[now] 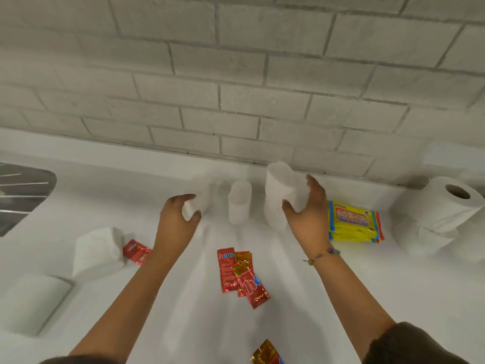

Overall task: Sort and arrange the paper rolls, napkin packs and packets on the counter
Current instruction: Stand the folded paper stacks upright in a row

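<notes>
My left hand curls around a small white roll standing near the back of the white counter. My right hand grips a taller white paper roll that stands upright by the wall. Between them a narrow white roll stands free. A yellow napkin pack lies just right of my right hand. Red packets lie in a loose pile between my forearms, one more red packet sits at the left and another packet at the bottom edge.
Two white rolls lie at the left, one by the red packet and one nearer the front. Stacked toilet rolls sit at the far right. A metal sink drainer is at the far left. A brick wall backs the counter.
</notes>
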Motion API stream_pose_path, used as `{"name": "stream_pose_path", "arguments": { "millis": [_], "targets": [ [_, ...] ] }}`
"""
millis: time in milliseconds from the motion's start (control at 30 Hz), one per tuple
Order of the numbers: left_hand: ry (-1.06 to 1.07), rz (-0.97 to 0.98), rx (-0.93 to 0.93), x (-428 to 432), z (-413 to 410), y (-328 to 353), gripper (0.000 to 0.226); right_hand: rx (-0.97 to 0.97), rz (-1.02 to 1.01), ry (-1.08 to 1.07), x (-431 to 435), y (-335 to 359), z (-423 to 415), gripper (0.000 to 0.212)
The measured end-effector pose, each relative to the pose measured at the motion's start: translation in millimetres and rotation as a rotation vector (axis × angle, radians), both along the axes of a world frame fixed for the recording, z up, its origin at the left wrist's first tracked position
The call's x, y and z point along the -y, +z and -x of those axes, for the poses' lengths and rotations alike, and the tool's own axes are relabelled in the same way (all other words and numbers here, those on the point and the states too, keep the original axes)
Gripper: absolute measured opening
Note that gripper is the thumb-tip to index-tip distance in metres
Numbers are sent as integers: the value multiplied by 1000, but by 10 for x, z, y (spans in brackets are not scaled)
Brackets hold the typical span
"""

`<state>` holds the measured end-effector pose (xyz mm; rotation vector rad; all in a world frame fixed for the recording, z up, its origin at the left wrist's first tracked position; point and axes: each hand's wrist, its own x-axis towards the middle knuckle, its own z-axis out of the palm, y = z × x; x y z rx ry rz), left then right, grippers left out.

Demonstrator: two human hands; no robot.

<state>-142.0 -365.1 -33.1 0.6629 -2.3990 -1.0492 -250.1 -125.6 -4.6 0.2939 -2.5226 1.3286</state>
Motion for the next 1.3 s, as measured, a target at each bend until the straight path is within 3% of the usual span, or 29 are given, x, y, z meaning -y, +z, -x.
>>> {"name": "stream_pose_path", "arguments": {
  "millis": [100,233,333,433,567,800,967,1100,1300],
  "targets": [
    [-99,-162,54,-193,-559,71,22,-54,65,99,-36,-204,-516,49],
    [-55,-231,47,-199,-1174,91,30,279,44,343,204,-500,-1084,24],
    [30,-233,32,-46,-1495,77,27,300,-49,471,459,-597,-1365,16],
    [75,-216,27,248,-1686,74,26,275,-146,541,726,-642,-1562,22],
    [79,-195,23,838,-1787,68,24,298,-151,527,1179,-658,-1680,20],
    [-72,-205,238,1973,-1880,64,14,306,-64,400,2125,-681,-1982,12],
    [-168,-188,473,2411,-2075,-92,33,331,-24,330,2622,-700,-2142,3],
    [-174,-135,668,2676,-2222,-305,60,403,-26,312,2974,-612,-2027,30],
    [-45,-381,730,2745,-2307,-458,93,559,-314,374,3349,-643,-1889,54]
  ]
}}
